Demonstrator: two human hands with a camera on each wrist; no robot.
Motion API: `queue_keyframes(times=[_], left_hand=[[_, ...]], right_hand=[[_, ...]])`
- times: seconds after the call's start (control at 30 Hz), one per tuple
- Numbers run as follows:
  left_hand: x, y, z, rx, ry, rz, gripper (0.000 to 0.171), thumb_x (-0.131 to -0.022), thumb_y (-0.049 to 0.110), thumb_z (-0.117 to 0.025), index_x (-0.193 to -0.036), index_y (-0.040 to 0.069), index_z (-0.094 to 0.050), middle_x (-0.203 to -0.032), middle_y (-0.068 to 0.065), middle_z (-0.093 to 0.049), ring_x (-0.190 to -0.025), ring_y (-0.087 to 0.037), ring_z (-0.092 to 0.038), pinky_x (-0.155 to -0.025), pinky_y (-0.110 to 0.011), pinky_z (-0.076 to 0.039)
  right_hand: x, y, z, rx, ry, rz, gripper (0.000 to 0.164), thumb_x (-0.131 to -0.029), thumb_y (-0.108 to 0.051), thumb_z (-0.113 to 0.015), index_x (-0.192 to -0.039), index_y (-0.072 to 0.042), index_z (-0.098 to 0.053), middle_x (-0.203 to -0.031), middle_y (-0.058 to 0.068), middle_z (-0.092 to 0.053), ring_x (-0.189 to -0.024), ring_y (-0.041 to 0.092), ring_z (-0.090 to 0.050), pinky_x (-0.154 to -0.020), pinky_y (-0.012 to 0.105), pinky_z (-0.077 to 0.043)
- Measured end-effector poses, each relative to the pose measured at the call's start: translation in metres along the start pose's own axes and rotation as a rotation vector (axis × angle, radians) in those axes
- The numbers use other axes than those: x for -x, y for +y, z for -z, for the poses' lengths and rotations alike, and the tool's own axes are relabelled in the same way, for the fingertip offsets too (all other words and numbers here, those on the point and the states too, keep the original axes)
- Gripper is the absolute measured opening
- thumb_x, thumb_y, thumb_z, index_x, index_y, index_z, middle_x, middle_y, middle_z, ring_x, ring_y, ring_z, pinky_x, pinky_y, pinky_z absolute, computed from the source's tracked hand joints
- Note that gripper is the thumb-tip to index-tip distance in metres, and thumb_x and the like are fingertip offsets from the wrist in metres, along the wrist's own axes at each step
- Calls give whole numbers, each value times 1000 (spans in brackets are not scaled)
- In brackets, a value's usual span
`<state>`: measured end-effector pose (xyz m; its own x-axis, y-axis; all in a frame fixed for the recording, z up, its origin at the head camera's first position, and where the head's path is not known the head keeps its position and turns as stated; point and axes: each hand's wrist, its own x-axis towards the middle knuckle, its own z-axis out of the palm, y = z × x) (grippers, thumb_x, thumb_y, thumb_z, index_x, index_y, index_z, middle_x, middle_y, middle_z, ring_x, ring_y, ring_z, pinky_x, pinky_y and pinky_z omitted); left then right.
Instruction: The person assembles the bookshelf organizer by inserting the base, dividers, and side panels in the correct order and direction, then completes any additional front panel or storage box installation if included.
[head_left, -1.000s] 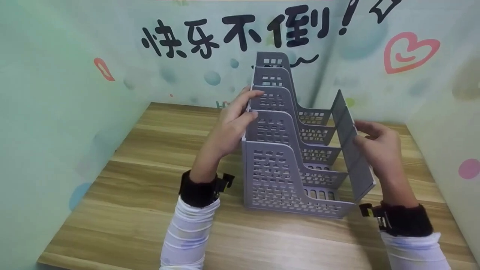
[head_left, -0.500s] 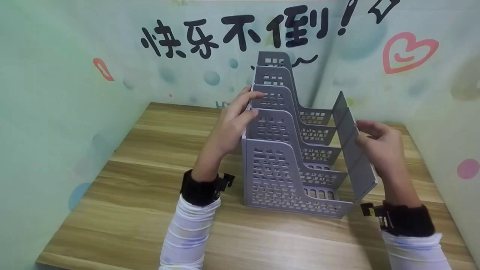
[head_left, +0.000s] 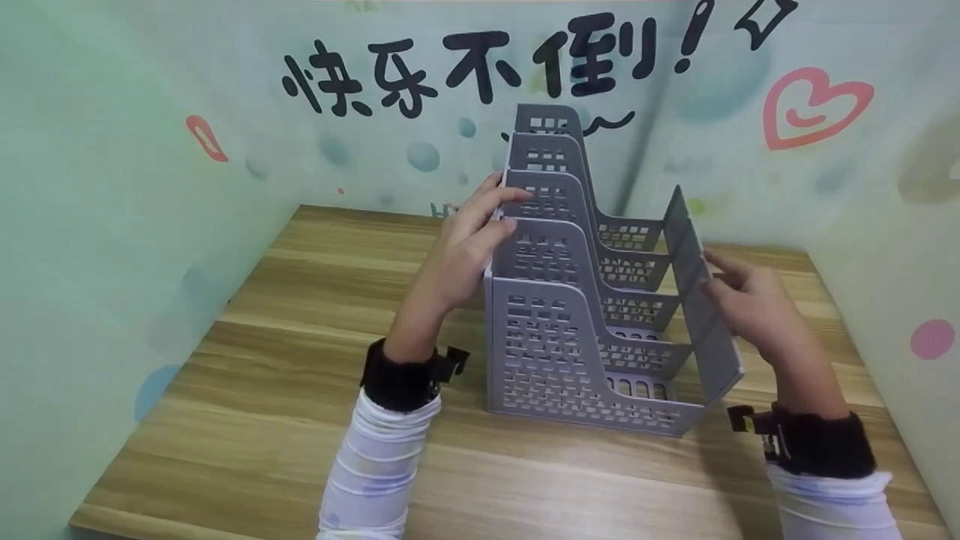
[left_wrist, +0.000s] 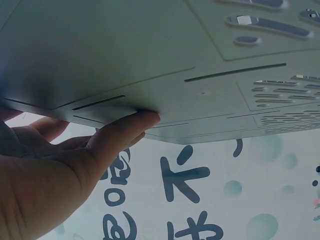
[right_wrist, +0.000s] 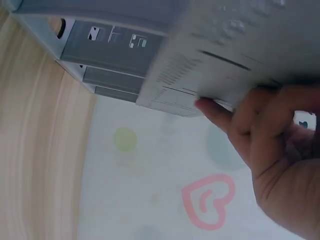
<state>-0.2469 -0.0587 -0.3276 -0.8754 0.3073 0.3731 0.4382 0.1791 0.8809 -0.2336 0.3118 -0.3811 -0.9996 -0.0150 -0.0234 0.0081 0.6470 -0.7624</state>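
A grey plastic file organizer (head_left: 544,352) stands upright on the table, its perforated dividers parallel and stepping down to the right. My left hand (head_left: 465,251) grips the tall left panel, with fingertips over its upper edge; in the left wrist view, one digit (left_wrist: 130,125) lies against the panel's outer face. At the low right end, a slotted front panel (head_left: 705,322) leans outward from the dividers. My right hand (head_left: 757,300) pinches this panel at its top edge. In the right wrist view, its fingers (right_wrist: 250,120) touch the outer face, while the thumb's contact is hidden.
The wood-grain table (head_left: 300,360) carries the organizer right of its middle. Behind it hangs a pale printed backdrop (head_left: 405,161) with black characters and a pink heart. Side walls flank the table left and right. Each wrist wears a black strap (head_left: 401,379) with a small camera.
My right hand has shifted slightly, and the front panel has tipped a little inward toward the dividers. My left hand and the rest of the organizer have barely moved.
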Motion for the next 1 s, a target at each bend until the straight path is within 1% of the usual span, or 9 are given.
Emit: queue_keyframes(times=[0.13,0.23,0.3,0.4,0.53,0.73,0.83,0.9,1.0], left_hand=[[1,-1,0,-5,2,-3,46,-100,18,-47,-141,4,-64,-177,-17,-25,-163,-31,-28,-135,-47,-23],[1,-1,0,-7,4,0,46,-100,18,-47,-141,4,-65,-178,-17,-24,-164,-31,-26,-136,-47,-22],[1,-1,0,-6,6,4,46,-100,19,-48,-141,4,-65,-178,-17,-23,-165,-31,-24,-136,-47,-20],[1,-1,0,-2,4,0,46,-101,19,-48,-140,4,-65,-178,-16,-24,-164,-31,-27,-135,-47,-24],[1,-1,1,-7,-1,-9,45,-101,19,-48,-140,3,-64,-177,-16,-25,-162,-31,-29,-134,-47,-26],[2,-1,3,-4,13,-10,45,-101,18,-47,-140,4,-65,-177,-16,-25,-163,-31,-29,-134,-47,-26],[2,-1,2,-18,13,-5,45,-100,19,-48,-140,5,-65,-178,-15,-25,-164,-32,-27,-135,-48,-24],[1,-1,1,-35,9,3,45,-100,20,-48,-139,7,-66,-178,-14,-24,-165,-32,-25,-136,-49,-20],[0,0,0,-48,7,16,45,-100,21,-48,-139,10,-67,-179,-14,-23,-167,-32,-21,-137,-50,-16]], right_hand=[[0,-1,-4,25,-32,28,62,-112,-27,-43,-168,-5,-27,-147,36,-59,-97,17,-73,-72,21,-57],[0,1,-4,33,-26,30,63,-113,-27,-41,-169,-5,-23,-149,38,-55,-113,38,-73,-81,25,-58],[1,2,-3,35,-24,27,63,-113,-27,-40,-170,-8,-21,-151,39,-53,-121,46,-69,-88,30,-58],[2,2,-3,36,-28,26,62,-113,-27,-39,-171,-13,-20,-153,38,-52,-124,48,-67,-93,35,-57],[1,-1,-6,60,-47,34,61,-114,-27,-37,-170,-13,-21,-155,36,-49,-125,47,-67,-95,38,-58],[-2,-4,-11,119,-90,91,61,-113,-21,-35,-170,-8,-17,-149,40,-54,-117,46,-70,-87,42,-59],[-2,-2,-8,129,-109,90,62,-114,-21,-31,-171,-5,-12,-148,43,-53,-118,52,-68,-93,56,-60],[0,0,-5,128,-119,78,62,-115,-21,-29,-170,-2,-10,-150,45,-49,-124,57,-64,-102,67,-55],[1,2,-3,120,-132,66,62,-115,-22,-27,-170,1,-8,-150,47,-46,-128,61,-60,-108,73,-49]])
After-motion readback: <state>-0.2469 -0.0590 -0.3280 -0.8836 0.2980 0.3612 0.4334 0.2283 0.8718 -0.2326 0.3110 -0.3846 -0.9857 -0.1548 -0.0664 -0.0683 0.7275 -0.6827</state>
